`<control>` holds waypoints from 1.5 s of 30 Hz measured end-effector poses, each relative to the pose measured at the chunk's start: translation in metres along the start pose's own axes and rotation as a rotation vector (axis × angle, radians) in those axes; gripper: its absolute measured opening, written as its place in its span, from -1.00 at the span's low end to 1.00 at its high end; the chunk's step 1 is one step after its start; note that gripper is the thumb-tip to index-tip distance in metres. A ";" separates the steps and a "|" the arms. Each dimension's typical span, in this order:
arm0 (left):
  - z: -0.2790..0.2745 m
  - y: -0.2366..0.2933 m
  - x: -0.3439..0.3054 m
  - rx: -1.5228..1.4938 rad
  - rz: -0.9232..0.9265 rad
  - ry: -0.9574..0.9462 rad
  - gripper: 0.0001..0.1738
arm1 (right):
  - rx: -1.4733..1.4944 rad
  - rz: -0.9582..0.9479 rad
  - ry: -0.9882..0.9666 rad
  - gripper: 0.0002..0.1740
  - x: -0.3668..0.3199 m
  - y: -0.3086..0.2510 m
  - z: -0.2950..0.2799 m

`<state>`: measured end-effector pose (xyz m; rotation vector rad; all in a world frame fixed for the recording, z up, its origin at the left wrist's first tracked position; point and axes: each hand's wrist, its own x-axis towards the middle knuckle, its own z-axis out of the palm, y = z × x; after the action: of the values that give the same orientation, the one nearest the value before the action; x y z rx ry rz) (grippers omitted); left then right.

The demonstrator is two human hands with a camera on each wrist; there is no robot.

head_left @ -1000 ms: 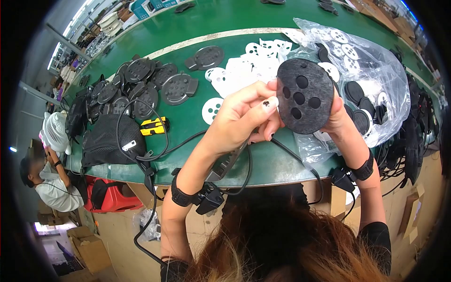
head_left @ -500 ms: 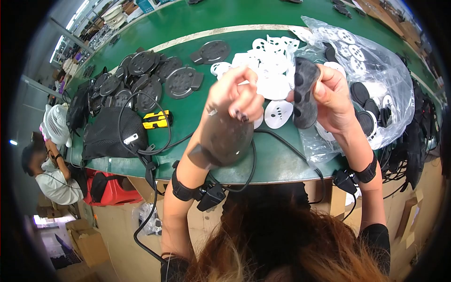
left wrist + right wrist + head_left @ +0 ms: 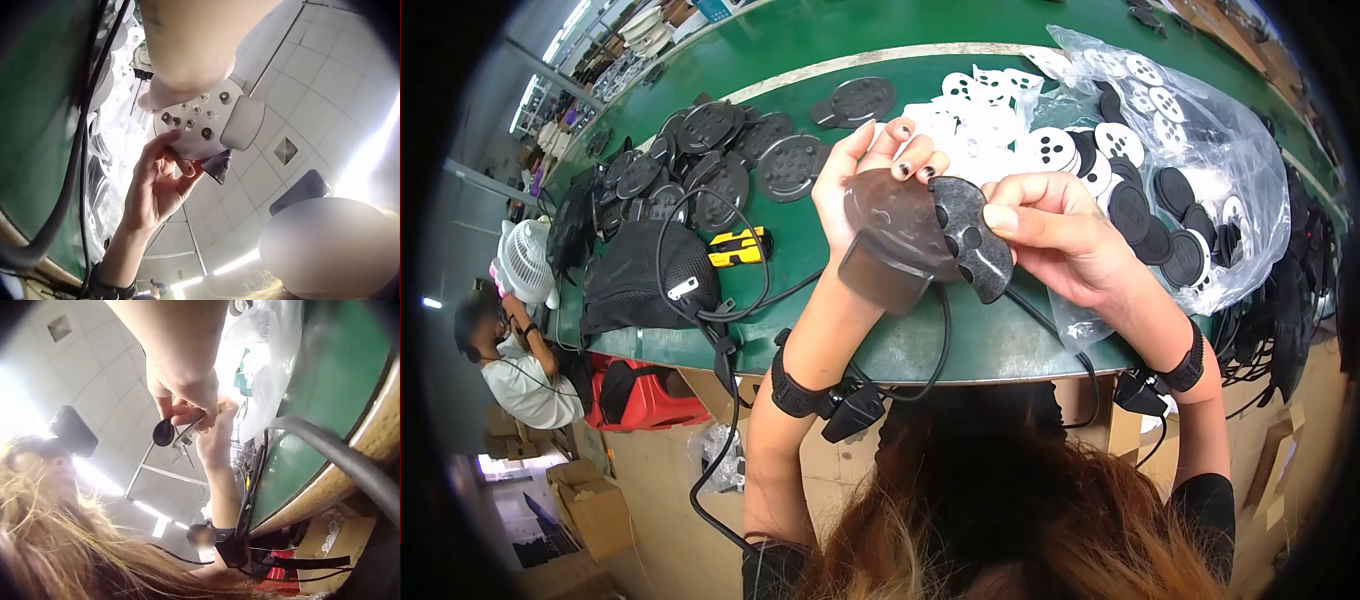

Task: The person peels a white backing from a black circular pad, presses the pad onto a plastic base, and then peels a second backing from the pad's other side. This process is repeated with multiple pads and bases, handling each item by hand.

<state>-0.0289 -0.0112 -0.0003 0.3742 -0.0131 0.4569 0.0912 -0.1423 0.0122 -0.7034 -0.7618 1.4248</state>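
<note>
My left hand (image 3: 840, 190) holds a round, dark translucent plastic plate (image 3: 890, 225) with a squared tab, its fingertips curled over the far rim. In the left wrist view that plate (image 3: 197, 134) shows several small pins and posts on its face. With thumb and fingers my right hand (image 3: 1075, 240) pinches a black disc pad (image 3: 975, 245) with round holes. The pad is bent, and its left edge overlaps the plate's right edge. In the right wrist view the pad (image 3: 164, 432) hangs at the right fingertips, close beside the left hand (image 3: 215, 444).
Similar dark plates (image 3: 710, 130) lie heaped at the left, near a black mesh pouch (image 3: 645, 275) and a yellow-black tool (image 3: 740, 247). White holed discs (image 3: 1055, 150) and a clear bag (image 3: 1250, 190) of discs sit at the right. Black cables (image 3: 945, 340) cross the table's front edge.
The pad has turned from facing the camera flat to being bent beside the plate. The left hand came off the pad, swung the plate round, and both hands have moved together again.
</note>
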 end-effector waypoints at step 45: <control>0.033 -0.012 -0.013 0.692 -0.074 -0.037 -0.15 | -0.715 -0.152 0.308 -0.83 -0.009 -0.052 -0.004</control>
<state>-0.0333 -0.0381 0.0253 1.0590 0.1255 0.3714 0.1251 -0.1529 0.0514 -1.3452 -1.0581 0.8573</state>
